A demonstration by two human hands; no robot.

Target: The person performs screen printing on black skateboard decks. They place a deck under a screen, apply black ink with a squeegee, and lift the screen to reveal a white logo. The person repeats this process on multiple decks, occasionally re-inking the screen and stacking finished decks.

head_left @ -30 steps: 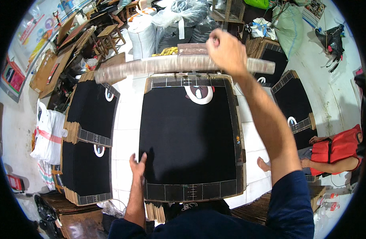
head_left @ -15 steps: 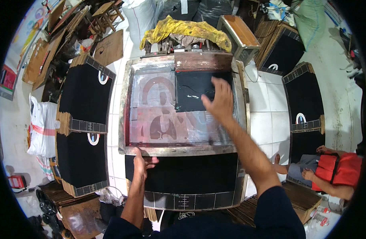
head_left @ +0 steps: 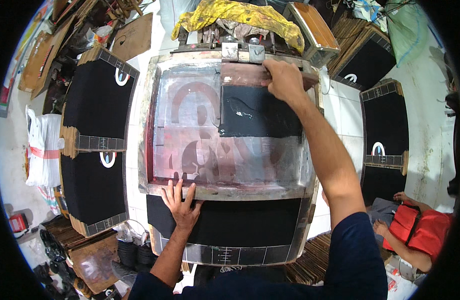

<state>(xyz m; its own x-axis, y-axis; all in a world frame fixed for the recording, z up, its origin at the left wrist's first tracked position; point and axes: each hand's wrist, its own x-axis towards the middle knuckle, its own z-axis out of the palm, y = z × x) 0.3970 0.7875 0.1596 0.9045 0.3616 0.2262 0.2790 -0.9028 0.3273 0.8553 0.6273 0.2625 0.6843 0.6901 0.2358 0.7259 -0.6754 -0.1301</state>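
Note:
A wooden-framed printing screen [head_left: 230, 192] lies over a black sheet [head_left: 240, 220] on the work board. Pale reddish mesh shows a large curved letter-like design, with a patch of wet black ink [head_left: 260, 112] at its far right. My left hand [head_left: 182, 207] rests on the screen's near rail, fingers spread and holding nothing. At the far right of the screen, my right hand [head_left: 287, 82] has its fingers curled over a brown wooden squeegee [head_left: 245, 74] behind the ink. The squeegee's right part is partly hidden by this hand.
Metal hinge clamps [head_left: 257, 53] hold the far rail, with a yellow cloth [head_left: 235, 20] behind. Stacks of black printed sheets stand left [head_left: 97, 107] and right [head_left: 385, 117]. Another person in red [head_left: 417, 230] sits at the lower right.
My right hand has moved from above the ink to the far side and closed on the squeegee. My left hand has turned from the rail's near edge to lie spread on top of it.

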